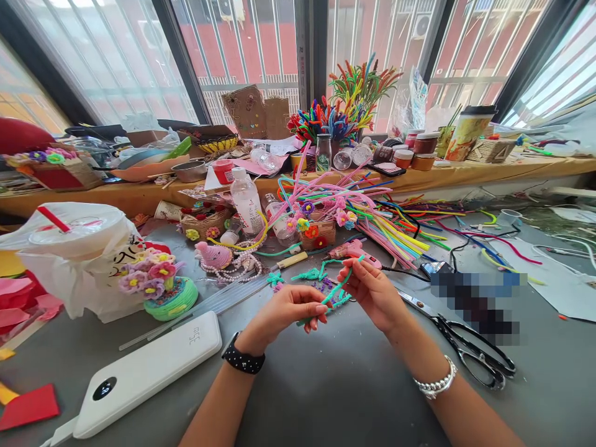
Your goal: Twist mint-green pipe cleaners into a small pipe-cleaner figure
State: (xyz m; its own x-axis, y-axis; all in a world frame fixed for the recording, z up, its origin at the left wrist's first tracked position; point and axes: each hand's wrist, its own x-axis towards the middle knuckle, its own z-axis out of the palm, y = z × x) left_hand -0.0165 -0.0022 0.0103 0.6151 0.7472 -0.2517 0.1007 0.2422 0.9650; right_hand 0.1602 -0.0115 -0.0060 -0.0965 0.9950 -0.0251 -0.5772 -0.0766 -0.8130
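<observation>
A teal pipe cleaner (336, 289) is stretched slantwise between my two hands above the grey table. My left hand (291, 307) pinches its lower end between thumb and fingers. Higher up and to the right, my right hand (370, 285) pinches the other end with its fingertips. Behind the hands lie more teal pipe cleaner pieces (307, 274) and small purple bits, partly hidden by the fingers. A pink glue gun (356, 251) rests just beyond my right hand. Black-handled scissors (470, 347) lie to the right of my right wrist.
A white power bank (153, 372) and a pipe cleaner flower pot (170, 298) are at the left, near a bagged drink cup (79, 248). A heap of coloured pipe cleaners (395, 239) spreads across the back. Plastic bottles (246, 205) stand behind a pearl string (237, 267).
</observation>
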